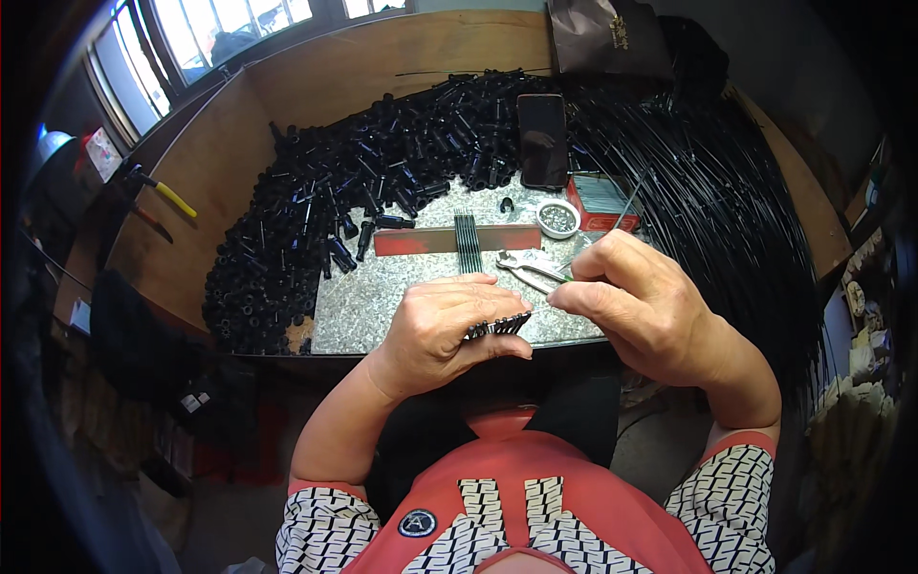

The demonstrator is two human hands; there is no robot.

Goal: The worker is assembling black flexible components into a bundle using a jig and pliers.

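My left hand (440, 320) is closed round a flat bundle of thin dark rods (467, 239). Their far ends lie across a red-and-grey bar (411, 241), and a row of round ends pokes out between my thumb and fingers. My right hand (641, 301) is pinched, just right of the left one. A thin metal shaft (631, 199) sticks up from behind its knuckles, and a bit of green shows by its fingertips; the rest is hidden. Metal pliers (526, 270) lie on the speckled board (359, 306), their handles near my right fingertips.
Black tubular parts (316, 201) heap up at the left and back. Long black rods (708, 182) fill the right. Behind my hands are a white dish of small metal pieces (557, 219), a red box (602, 203) and a phone (542, 141). Wooden walls (382, 53) edge the bench.
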